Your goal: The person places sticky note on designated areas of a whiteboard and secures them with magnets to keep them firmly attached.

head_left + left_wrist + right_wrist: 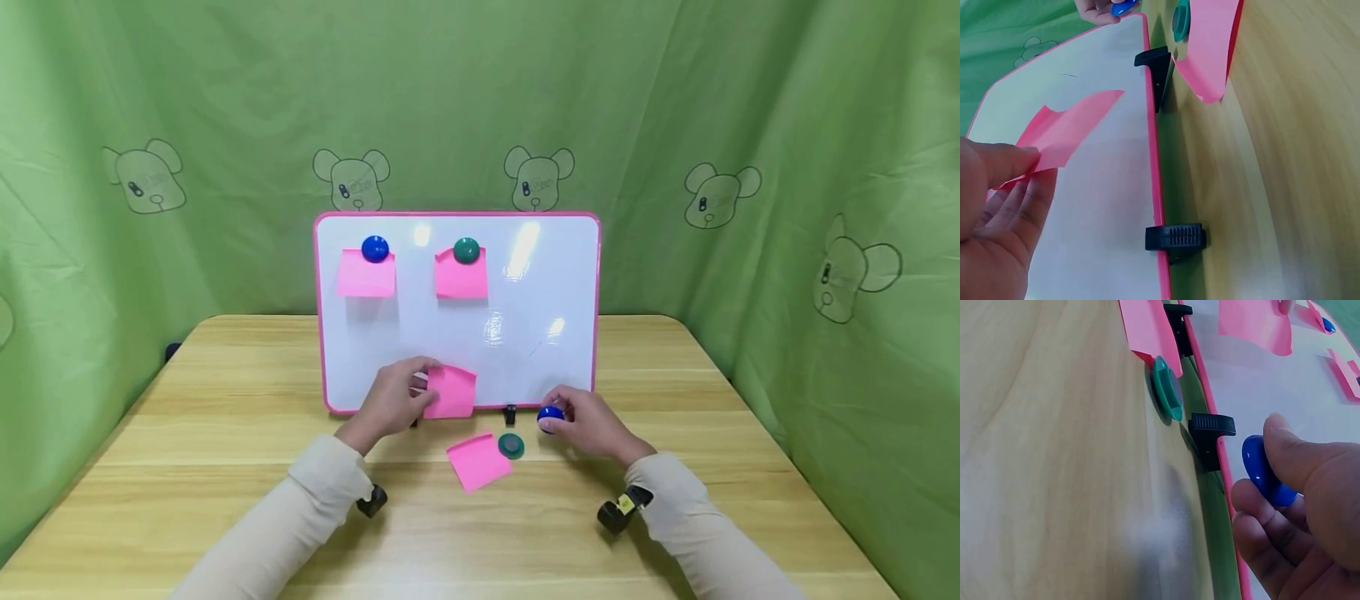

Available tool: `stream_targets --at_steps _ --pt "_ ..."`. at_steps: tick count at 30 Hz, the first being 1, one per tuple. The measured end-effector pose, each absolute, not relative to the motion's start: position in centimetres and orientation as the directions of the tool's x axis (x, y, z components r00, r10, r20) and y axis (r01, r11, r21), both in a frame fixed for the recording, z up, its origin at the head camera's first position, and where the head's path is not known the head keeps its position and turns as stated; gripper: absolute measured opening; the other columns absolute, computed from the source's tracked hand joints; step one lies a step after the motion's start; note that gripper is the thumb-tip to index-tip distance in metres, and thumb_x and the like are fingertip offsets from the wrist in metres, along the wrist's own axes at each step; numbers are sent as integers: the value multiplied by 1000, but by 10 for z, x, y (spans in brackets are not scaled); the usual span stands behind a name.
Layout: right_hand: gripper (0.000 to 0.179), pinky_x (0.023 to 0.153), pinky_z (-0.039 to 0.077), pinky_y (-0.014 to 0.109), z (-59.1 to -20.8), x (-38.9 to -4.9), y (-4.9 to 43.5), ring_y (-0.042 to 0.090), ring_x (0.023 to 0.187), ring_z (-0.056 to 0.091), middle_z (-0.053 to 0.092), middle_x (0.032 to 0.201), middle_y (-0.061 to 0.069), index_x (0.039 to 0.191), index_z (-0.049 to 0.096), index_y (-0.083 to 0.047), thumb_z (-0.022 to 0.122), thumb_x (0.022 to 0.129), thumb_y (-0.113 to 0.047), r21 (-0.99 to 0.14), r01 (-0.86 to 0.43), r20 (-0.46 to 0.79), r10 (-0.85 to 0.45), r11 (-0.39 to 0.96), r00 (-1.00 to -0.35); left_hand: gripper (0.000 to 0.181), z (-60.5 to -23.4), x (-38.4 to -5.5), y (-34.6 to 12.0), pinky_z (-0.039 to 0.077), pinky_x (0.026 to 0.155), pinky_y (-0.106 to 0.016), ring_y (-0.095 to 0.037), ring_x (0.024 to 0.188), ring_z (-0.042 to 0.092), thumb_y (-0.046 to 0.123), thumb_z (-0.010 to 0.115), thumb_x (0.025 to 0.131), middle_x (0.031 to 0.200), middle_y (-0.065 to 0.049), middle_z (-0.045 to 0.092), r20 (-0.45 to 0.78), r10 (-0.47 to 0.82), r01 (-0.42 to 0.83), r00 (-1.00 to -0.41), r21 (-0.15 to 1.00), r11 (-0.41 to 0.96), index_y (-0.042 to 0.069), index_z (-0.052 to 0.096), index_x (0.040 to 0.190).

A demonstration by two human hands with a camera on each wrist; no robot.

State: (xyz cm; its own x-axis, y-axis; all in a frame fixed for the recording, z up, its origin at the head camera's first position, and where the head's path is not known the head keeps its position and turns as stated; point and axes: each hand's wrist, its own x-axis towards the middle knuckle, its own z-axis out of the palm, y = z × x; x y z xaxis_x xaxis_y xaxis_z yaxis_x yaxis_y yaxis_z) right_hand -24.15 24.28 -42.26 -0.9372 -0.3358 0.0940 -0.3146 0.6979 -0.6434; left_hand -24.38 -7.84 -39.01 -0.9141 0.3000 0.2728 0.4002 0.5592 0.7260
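My left hand (392, 398) pinches a pink sticky note (453, 392) by its left edge, in front of the lower part of the whiteboard (540, 325). In the left wrist view, thumb and fingers meet on the note (1069, 131). Between the thumb and fingers of my right hand (592, 421) is a blue round magnet (551, 417), near the board's lower right corner; the right wrist view shows its domed side (1260, 465). On the table, a second pink note (478, 462) lies beside a green magnet (512, 446), which rests with its underside up.
Higher on the board, a blue magnet (375, 248) and a green magnet (467, 250) hold two pink notes (366, 279). Black clips (510, 414) support the board's lower edge on the wooden table (225, 400). Green curtain (450, 100) surrounds the table.
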Motion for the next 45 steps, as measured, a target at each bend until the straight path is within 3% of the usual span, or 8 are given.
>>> stream_targets --at_steps 7,15,23,36,45 --pt "19 65 49 30 -420 -245 242 18 75 54 61 86 2 101 65 -9 74 86 -17 -651 -343 119 -356 677 -927 48 -388 -246 -73 57 69 -27 -20 86 67 1 75 80 118 -12 60 265 309 398 -913 743 539 5 59 125" --pt "22 69 51 32 -412 -248 241 19 76 56 61 88 5 103 64 -6 74 86 -15 -663 -309 130 -301 682 -945 32 -385 -250 -64 57 71 -28 -19 87 68 3 76 81 112 -9 64 260 315 397 -913 748 532 7 66 112" --pt "20 66 51 31 -406 -252 239 18 74 57 61 87 6 104 64 -4 72 88 -12 -662 -315 170 -274 680 -947 45 -379 -255 -55 56 73 -27 -20 91 67 3 74 83 121 -9 60 239 323 387 -916 739 551 5 60 126" --pt "18 69 48 33 -395 -257 237 21 77 56 61 88 8 105 63 -4 68 89 -10 -644 -329 221 -244 690 -944 57 -372 -261 -37 55 71 -23 -17 94 64 1 74 82 129 -8 55 172 334 340 -927 762 551 9 53 135" --pt "23 60 47 28 -392 -264 237 20 73 54 60 85 7 106 62 -2 72 87 -11 -675 -332 260 -210 658 -943 61 -370 -266 -26 55 71 -21 -16 93 63 2 75 82 129 -6 54 166 354 350 -921 754 556 11 51 138"
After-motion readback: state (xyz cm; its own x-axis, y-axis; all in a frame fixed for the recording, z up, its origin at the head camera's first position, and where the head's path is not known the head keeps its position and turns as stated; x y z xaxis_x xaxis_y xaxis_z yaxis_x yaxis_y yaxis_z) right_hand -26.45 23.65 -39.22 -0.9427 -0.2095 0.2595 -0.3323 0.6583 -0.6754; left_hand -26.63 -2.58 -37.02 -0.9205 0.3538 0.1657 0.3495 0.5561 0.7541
